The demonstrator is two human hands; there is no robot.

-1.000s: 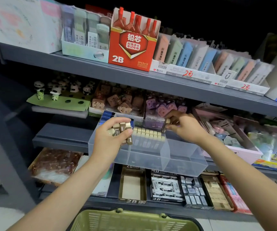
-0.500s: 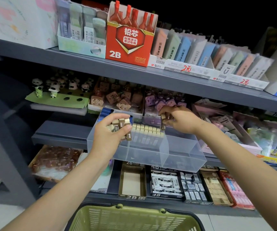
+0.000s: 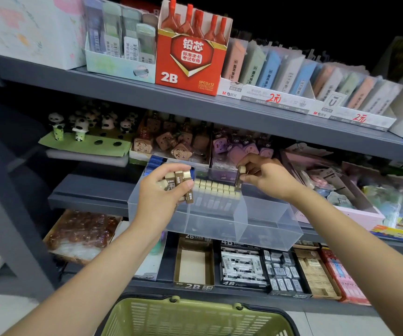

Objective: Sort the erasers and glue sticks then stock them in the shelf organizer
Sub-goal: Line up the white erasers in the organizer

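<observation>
Since the earlier frames the right hand (image 3: 266, 177) has been lifted from the far rim of the clear organizer (image 3: 268, 229) and drawn slightly nearer; a single eraser (image 3: 239, 178) is now held upright above the stocked row (image 3: 216, 190). The left hand (image 3: 161, 192) has hardly shifted.

A bundle of erasers (image 3: 180, 185), cream with brown sleeves, is gripped in the left hand, fingers curled round it from the left and thumb closed on its near side. The bundle is held over the organizer's left compartment, just beside the left end of the stocked row. Whether it touches the row cannot be told.

The single eraser is pinched between the right thumb and fingers at its upper half, its lower end hanging just above the right end of the row, at the clear divider (image 3: 241, 212). Contact with the row cannot be told.

The organizer is set on the middle shelf (image 3: 94, 190), its near wall overhanging the shelf edge. Erasers are packed only at the far part of the left compartment; open room is seen nearer in that compartment and across the right compartment. Toy boxes (image 3: 171, 146) are crowded just beyond the far rim, and a pink tray (image 3: 355, 212) lies just right of the organizer. The upper shelf edge (image 3: 220, 110) runs above both hands.

A green basket (image 3: 195, 318) is seen at the near bottom edge, well below the hands. Boxed 2B and 4B erasers (image 3: 244, 267) are lined on the lowest shelf under the organizer.
</observation>
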